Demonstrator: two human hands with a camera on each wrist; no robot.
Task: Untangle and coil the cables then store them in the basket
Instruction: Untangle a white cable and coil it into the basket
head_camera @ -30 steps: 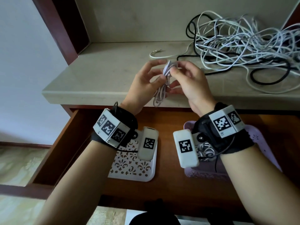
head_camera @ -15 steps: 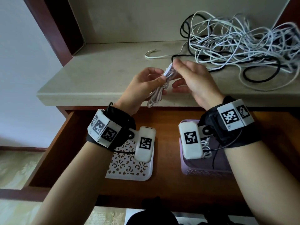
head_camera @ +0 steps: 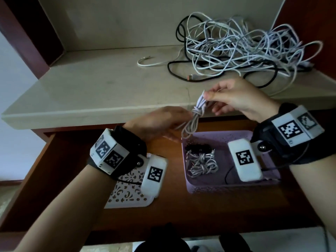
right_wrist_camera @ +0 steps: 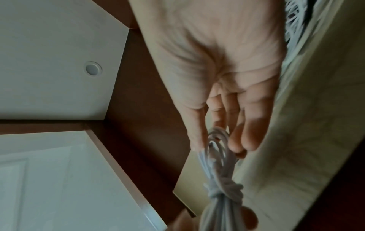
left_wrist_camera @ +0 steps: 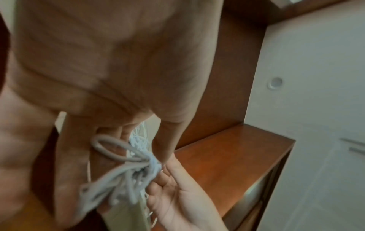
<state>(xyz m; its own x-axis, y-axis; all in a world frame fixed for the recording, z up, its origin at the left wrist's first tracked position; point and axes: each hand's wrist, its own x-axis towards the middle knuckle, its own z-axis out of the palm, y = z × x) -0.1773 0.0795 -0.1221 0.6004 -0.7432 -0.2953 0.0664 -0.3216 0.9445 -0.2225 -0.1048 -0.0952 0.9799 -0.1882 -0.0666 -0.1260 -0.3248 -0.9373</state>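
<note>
A knotted bundle of white cable (head_camera: 193,119) hangs over the back left corner of the purple basket (head_camera: 236,186). My right hand (head_camera: 205,95) pinches its top loops between thumb and fingers (right_wrist_camera: 245,137), with the knot (right_wrist_camera: 227,189) just below. My left hand (head_camera: 179,132) is blurred, its fingers loosely extended against the bundle's lower loops (left_wrist_camera: 118,168) without closing round them. In the basket lie a black coil (head_camera: 198,148) and tied white coils (head_camera: 201,165). A tangled heap of white and black cables (head_camera: 245,48) sits on the stone shelf.
The basket stands in an open wooden drawer (head_camera: 163,220), beside a white lattice tray (head_camera: 127,196) on its left. The stone shelf (head_camera: 91,91) overhangs the drawer's back. A loose white cable end (head_camera: 145,62) and a black cable's plug (head_camera: 190,77) lie on the shelf.
Both hands have come down and to the right, from above the shelf to over the basket's corner. My left hand's grip on the bundle has loosened; the right still pinches the top.
</note>
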